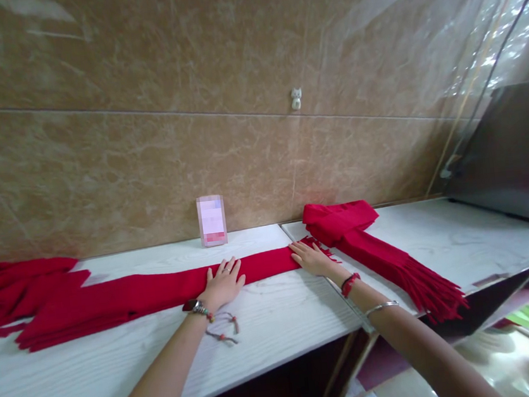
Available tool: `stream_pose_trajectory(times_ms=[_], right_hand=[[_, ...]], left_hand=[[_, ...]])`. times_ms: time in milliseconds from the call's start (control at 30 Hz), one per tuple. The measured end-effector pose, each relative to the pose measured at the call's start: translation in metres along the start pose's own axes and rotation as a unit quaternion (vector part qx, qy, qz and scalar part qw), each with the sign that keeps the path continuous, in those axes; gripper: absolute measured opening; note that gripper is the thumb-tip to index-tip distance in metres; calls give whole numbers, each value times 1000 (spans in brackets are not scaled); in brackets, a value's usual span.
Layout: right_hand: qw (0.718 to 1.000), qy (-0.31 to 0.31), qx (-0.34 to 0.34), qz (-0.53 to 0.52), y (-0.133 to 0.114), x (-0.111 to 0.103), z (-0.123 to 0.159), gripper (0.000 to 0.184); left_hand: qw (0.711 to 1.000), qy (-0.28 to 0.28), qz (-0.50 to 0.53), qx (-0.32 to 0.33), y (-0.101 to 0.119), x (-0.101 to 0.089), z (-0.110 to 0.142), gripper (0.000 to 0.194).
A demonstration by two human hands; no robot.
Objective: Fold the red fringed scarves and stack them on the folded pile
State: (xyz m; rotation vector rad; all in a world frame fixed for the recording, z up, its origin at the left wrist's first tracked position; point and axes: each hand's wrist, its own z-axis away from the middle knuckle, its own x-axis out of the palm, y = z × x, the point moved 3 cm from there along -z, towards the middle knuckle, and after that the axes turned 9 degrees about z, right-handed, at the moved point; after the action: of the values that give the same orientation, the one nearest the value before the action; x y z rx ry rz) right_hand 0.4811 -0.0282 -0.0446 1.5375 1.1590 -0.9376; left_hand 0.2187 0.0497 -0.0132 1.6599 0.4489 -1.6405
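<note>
A long red scarf point(160, 289) lies flat in a folded strip along the white countertop. My left hand point(222, 283) rests on its middle with the fingers spread. Near the fringed right end, my right hand point(310, 258) presses flat on the cloth, fingers stretched out. Just beyond that hand a second red scarf point(381, 258) lies folded over at the back, its fringe hanging over the front edge. More red cloth point(21, 290) is heaped at the far left, partly against the first scarf.
A phone-like object with a blurred screen point(212, 220) leans against the brown marbled wall point(147, 173). A small white cat figure point(296, 98) is fixed to the wall. At the right stands a dark grey appliance point(507, 151). Open shelves run under the white countertop point(269, 325).
</note>
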Motion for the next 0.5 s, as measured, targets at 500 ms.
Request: stream_pose_trajectory(times_ms=[500], right_hand=[[941, 109, -257, -190, -52, -49, -6, 25]], left_hand=[[959, 95, -88, 252, 22, -23, 8, 26]])
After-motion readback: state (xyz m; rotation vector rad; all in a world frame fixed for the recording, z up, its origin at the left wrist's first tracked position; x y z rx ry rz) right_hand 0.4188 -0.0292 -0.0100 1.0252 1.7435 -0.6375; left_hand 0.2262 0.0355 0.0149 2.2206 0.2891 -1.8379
